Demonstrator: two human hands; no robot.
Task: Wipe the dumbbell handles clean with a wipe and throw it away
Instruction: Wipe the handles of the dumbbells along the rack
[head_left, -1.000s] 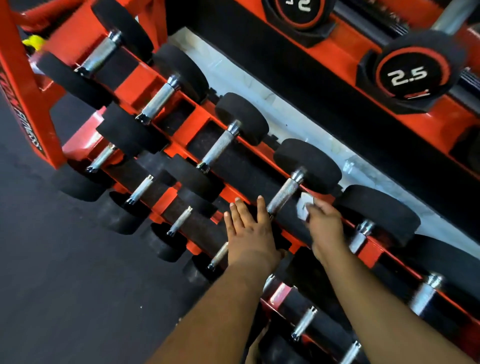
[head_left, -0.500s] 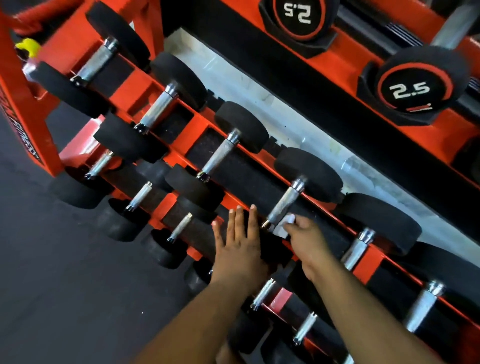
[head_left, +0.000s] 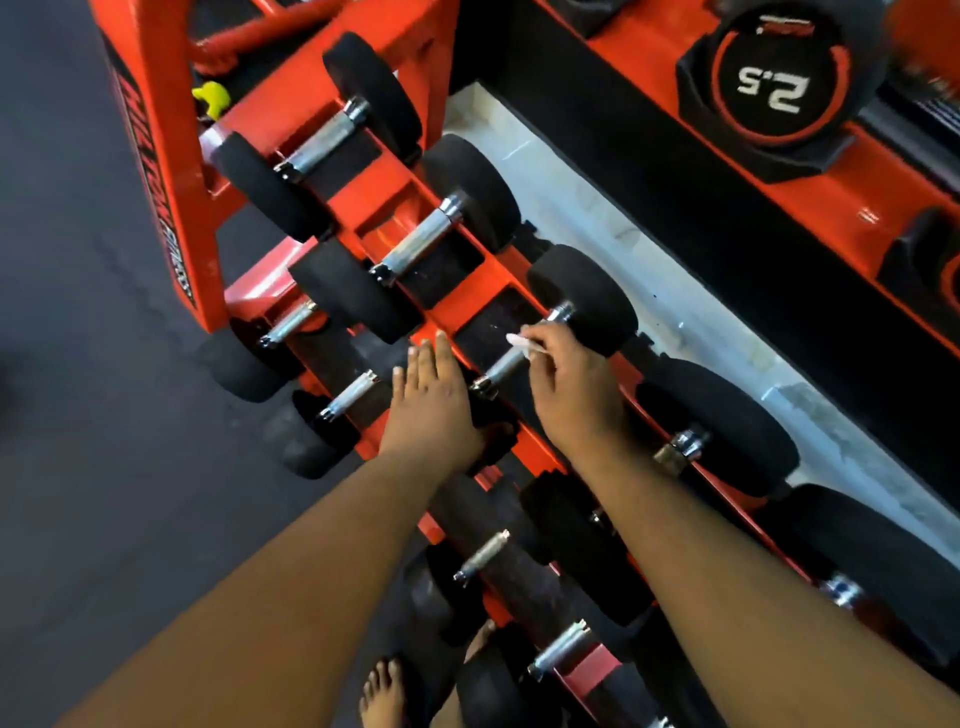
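A row of black dumbbells with silver handles lies on an orange rack (head_left: 470, 304). My right hand (head_left: 569, 387) pinches a small white wipe (head_left: 523, 344) against the silver handle (head_left: 501, 366) of the third dumbbell from the rack's end. My left hand (head_left: 428, 402) lies flat with straight fingers on that dumbbell's near black head and the rack rail. Two more handles on the top tier, one (head_left: 324, 140) at the end and one (head_left: 418, 244) beside it, are bare.
Lower tiers hold smaller dumbbells (head_left: 345, 397). A second orange rack with a 2.5 weight (head_left: 779, 83) stands at the back right, across a pale floor strip (head_left: 649, 291). Dark rubber floor (head_left: 93, 415) lies to the left. My bare foot (head_left: 384, 691) shows at the bottom.
The view has shifted along the rack toward its end. My right hand with the wipe has moved from the previous dumbbell's handle to this one, and my left hand moved along with it.
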